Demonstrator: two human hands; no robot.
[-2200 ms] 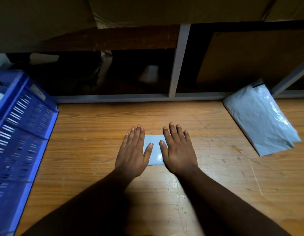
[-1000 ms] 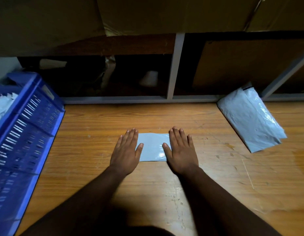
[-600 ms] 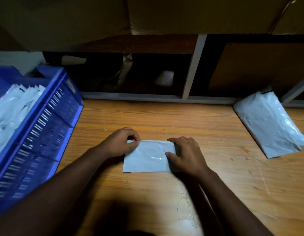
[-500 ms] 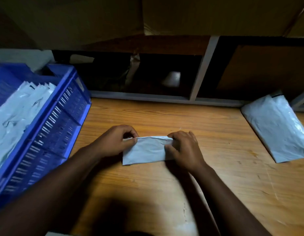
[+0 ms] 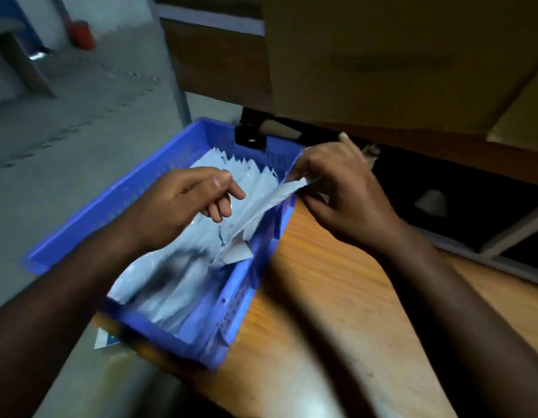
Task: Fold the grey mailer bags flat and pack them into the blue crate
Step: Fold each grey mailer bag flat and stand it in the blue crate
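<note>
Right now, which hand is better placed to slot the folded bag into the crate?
Right hand: it pinches the folded mailer above the blue crate. The left hand hovers open.

My right hand pinches a folded mailer over the blue crate; my left hand hovers above it, fingers loose.

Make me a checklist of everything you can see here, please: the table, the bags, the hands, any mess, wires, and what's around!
Surface: wooden table, bare grain showing.
Job's things: blue crate at the table's left edge, packed with folded grey bags standing in a row; one folded bag held over the crate.
Clutter: a small white and blue card beside the crate's near corner.
Hands: right hand pinches the folded bag; left hand hovers over the crate, fingers loose.
Cables: nothing seen.
Surroundings: cardboard box above, grey floor at left.
</note>
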